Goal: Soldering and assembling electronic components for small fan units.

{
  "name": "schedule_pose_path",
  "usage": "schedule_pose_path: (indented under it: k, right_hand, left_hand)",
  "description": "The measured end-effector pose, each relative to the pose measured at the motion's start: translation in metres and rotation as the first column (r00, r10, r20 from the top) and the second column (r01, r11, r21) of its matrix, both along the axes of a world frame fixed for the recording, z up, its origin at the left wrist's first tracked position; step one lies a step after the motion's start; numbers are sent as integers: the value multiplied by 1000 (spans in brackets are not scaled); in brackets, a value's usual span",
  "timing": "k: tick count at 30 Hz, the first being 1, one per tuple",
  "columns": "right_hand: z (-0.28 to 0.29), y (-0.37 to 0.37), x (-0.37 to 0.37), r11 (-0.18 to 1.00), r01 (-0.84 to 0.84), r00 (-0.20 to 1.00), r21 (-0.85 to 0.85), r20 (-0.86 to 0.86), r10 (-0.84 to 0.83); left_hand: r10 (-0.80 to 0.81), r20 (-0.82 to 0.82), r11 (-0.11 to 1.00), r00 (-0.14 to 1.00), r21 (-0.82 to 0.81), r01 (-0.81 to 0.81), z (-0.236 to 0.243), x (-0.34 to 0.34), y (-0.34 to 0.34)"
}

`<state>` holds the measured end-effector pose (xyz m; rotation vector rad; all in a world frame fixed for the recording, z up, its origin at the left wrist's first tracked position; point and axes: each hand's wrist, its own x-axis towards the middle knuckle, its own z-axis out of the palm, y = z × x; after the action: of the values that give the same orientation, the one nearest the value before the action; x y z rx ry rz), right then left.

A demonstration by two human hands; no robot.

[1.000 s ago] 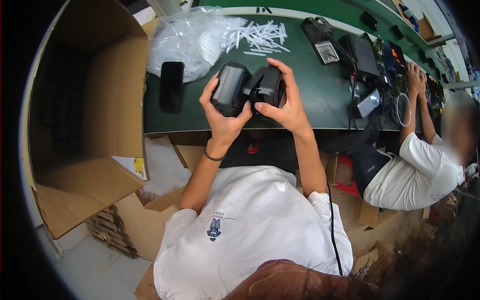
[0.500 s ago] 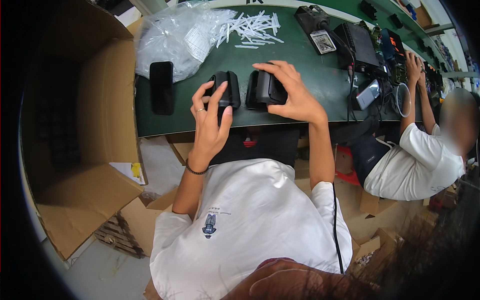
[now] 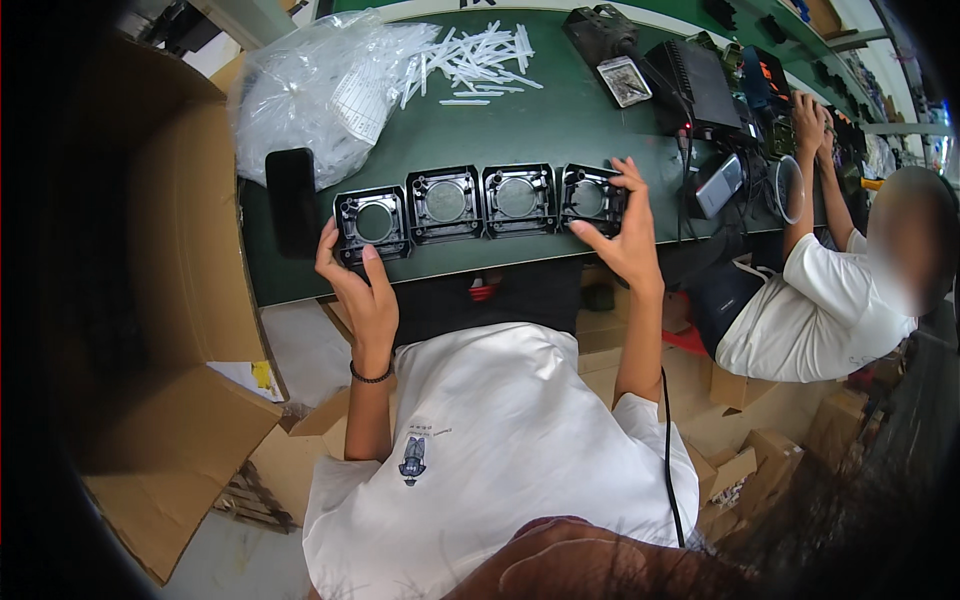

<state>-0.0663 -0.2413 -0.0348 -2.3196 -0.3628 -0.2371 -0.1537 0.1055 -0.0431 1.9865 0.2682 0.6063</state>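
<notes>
Several black square plastic housings, each with a round opening, lie side by side in a row near the table's front edge, their hollow ribbed sides up. My left hand [image 3: 362, 305] grips the leftmost housing [image 3: 397, 222], fingers along its left edge and thumb at its near edge. At the other end, my right hand [image 3: 633, 242] grips the rightmost housing [image 3: 572, 200], its fingers over the right side and the thumb at the near edge. Between them, a second housing [image 3: 420, 200] and a third housing [image 3: 493, 205] are untouched.
A phone [image 3: 291, 203] lies left of the row. Behind are a clear plastic bag [image 3: 295, 95] and a pile of white strips [image 3: 480, 60]. Black devices and cables [image 3: 695, 90] crowd the right. A large carton [image 3: 195, 230] stands left; a co-worker [image 3: 815, 300] sits right.
The two stacks of black housings under my hands are now spread into a row with their hollow sides up. My left hand has moved left and nearer, my right hand slightly right.
</notes>
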Motion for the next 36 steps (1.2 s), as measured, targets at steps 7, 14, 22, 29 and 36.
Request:
schedule_pose_path:
  k: [7, 14, 22, 29, 36]
  right_hand:
    - [64, 25, 39, 994, 42, 980, 100, 192, -61]
    - [10, 74, 183, 968, -169, 965, -184, 170, 201]
    - [22, 71, 190, 876, -332, 936, -348, -8, 352]
    - [45, 77, 163, 842, -286, 958, -458, -105, 269]
    - [75, 120, 60, 920, -391, 920, 8, 17, 391]
  left_hand:
    - [-21, -228, 940, 973, 326, 97, 10, -12, 7]
    - [-206, -240, 929, 949, 255, 267, 26, -5, 8]
    - [-408, -229, 885, 884, 140, 444, 23, 3, 47]
    - [-472, -193, 845, 860, 180, 504, 9, 14, 59]
    - [-506, -142, 842, 851, 133, 523, 6, 22, 64]
